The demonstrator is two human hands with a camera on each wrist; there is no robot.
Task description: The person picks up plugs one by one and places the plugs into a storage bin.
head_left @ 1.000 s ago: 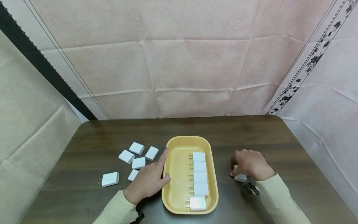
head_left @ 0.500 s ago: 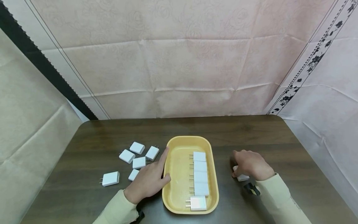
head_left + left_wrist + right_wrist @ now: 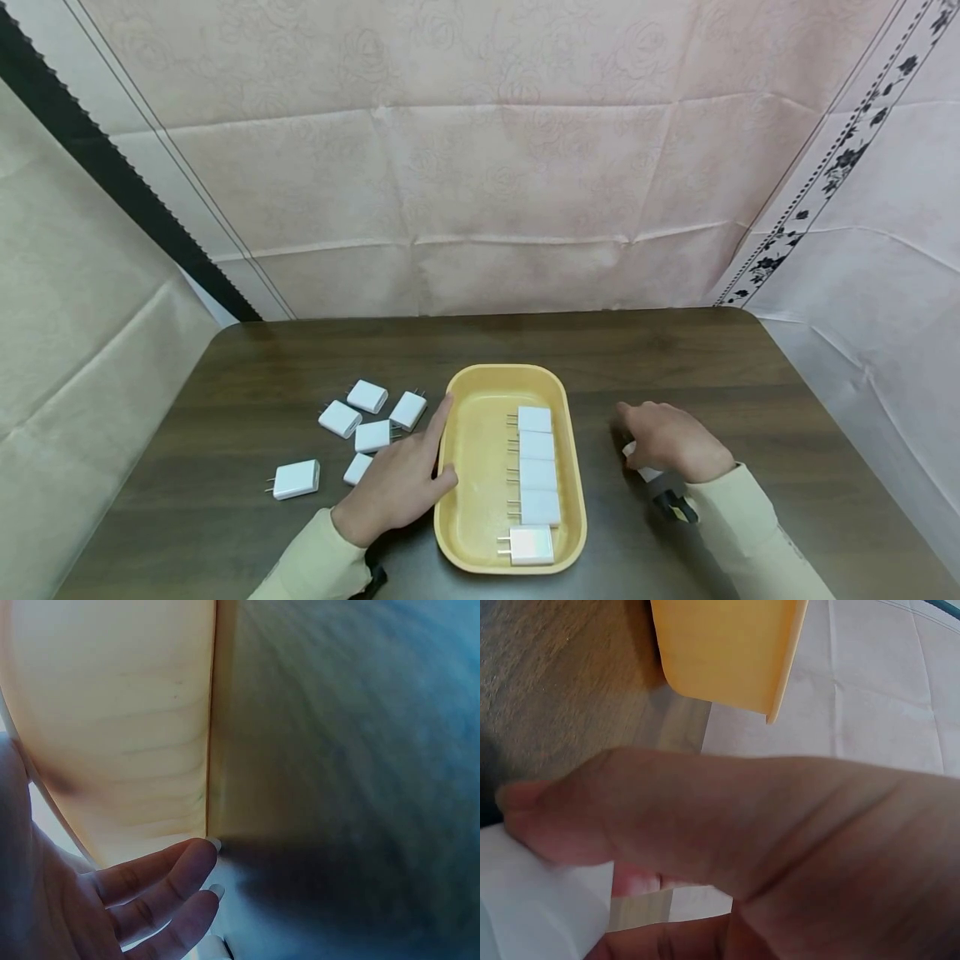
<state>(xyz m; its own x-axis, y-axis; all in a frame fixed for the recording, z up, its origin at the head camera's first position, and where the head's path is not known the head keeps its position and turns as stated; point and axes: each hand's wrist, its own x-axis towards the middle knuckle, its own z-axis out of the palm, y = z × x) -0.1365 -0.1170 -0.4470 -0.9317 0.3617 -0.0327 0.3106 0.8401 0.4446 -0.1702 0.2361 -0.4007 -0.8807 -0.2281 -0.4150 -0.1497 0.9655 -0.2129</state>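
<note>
My left hand (image 3: 401, 479) lies along the left side of a yellow tray (image 3: 461, 550), index finger stretched along the rim and thumb tip over it. In the left wrist view, the other fingers (image 3: 176, 889) reach down the tray's outer wall with their tips at its bottom edge. To the right of the tray, my right hand (image 3: 675, 440) grips a white plug-in charger (image 3: 648, 474) low over the table. Its thumb (image 3: 570, 817) lies across the charger in the right wrist view; the prongs are hidden. Inside the tray, several white chargers (image 3: 536, 475) stand in a column, prongs leftward.
Several loose white chargers (image 3: 372, 436) lie left of the tray, one partly behind my left hand. Another charger (image 3: 296, 480) sits apart, farther left. The dark wooden table (image 3: 600, 350) ends at its back edge against a pale cloth backdrop (image 3: 517, 183).
The right-hand fingers have shifted slightly left and the charger has turned under them, so less of it shows. The left hand and tray stay in place.
</note>
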